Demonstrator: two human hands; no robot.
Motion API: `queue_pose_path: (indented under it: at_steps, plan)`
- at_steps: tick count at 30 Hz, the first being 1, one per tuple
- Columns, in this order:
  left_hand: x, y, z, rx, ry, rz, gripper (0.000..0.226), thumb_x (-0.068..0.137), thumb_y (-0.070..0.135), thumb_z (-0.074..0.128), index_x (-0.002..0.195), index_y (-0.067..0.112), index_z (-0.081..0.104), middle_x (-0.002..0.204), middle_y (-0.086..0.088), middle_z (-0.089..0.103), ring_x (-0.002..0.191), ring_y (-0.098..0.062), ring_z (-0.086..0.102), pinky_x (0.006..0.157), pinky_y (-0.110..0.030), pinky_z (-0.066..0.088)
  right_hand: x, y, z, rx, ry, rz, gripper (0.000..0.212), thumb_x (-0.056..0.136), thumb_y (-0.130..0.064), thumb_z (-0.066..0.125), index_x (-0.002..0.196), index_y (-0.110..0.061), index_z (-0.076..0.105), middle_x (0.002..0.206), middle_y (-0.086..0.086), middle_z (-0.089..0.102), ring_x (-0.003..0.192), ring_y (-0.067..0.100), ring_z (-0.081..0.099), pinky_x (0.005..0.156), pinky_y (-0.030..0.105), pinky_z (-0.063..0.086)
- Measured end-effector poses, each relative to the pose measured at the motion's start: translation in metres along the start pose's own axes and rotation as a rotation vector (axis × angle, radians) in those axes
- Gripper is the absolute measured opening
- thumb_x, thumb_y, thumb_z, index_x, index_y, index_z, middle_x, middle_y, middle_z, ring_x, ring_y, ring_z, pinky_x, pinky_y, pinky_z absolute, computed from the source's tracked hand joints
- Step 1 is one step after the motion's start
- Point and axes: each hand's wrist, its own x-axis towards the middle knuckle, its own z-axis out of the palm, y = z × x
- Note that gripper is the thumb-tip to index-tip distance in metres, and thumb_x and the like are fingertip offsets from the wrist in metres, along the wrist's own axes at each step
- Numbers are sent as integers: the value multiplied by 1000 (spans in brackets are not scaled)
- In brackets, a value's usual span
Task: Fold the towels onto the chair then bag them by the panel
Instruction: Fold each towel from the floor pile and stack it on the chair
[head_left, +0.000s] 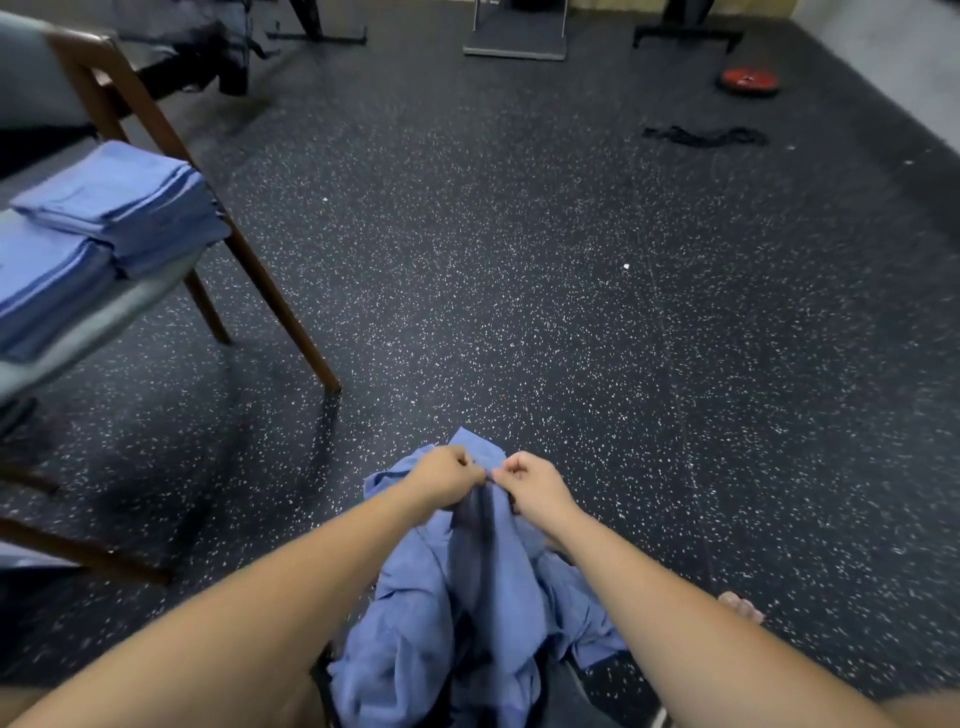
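**Fingers (467, 466) of both hands pinched on one towel edge, chair off to the left**

Big stuff first. The chair (156, 119) sits up and to my left, well apart from the hands, with two folded stacks (119, 202) already on its seat.

The loose blue towel (467, 597) hangs in front of me over the speckled floor (571, 260). Its long axis runs straight down from the grip toward my body, and it's bunched and creased lower down.

Left hand (449, 475) and right hand (535, 483) are both curled tight on the top edge, knuckles nearly touching in the middle. So the cloth lies directly under and behind the fingers, not off to either side.

My read is that the next move is sliding the hands apart along that edge to spread it out. The left hand is the nearer one to the chair when it's time to set the fold down.
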Motion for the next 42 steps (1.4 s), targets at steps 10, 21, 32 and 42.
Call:
queue_pose_path:
  at_steps: [10, 21, 32, 42]
  plan:
    - [-55, 135, -118, -148, 67, 282, 21, 93, 14, 76, 99, 17, 56, 82, -8, 63, 60, -15, 54, 44, -20, 43, -32, -169, -85, -68, -85, -335, 10, 106, -19, 65, 106, -10, 69, 93, 15, 78, 72, 18, 72, 67, 35, 58]
    - [-128, 236, -161, -481, 52, 488, 16, 97, 5, 72, 97, 21, 68, 95, -8, 68, 79, -19, 59, 53, -20, 52, -130, -257, -155, -202, 125, -692, 18, 105, -31, 59, 89, -22, 63, 82, -4, 72, 76, 15, 67, 81, 46, 56]
    - [-167, 268, -167, -817, 75, 648, 19, 98, -10, 63, 98, 8, 71, 70, 2, 65, 49, -3, 52, 52, -13, 46, -164, -258, -179, -312, 25, -769, 38, 86, -51, 78, 93, -18, 61, 83, 6, 69, 73, 19, 59, 75, 54, 53]
    - [-183, 262, -153, -448, -57, 797, 34, 88, -7, 66, 110, 15, 81, 100, -10, 75, 88, -21, 63, 87, -29, 55, -167, -283, -227, -409, 104, -772, 36, 107, -25, 59, 74, -14, 48, 69, -13, 42, 66, 6, 37, 61, 33, 32]
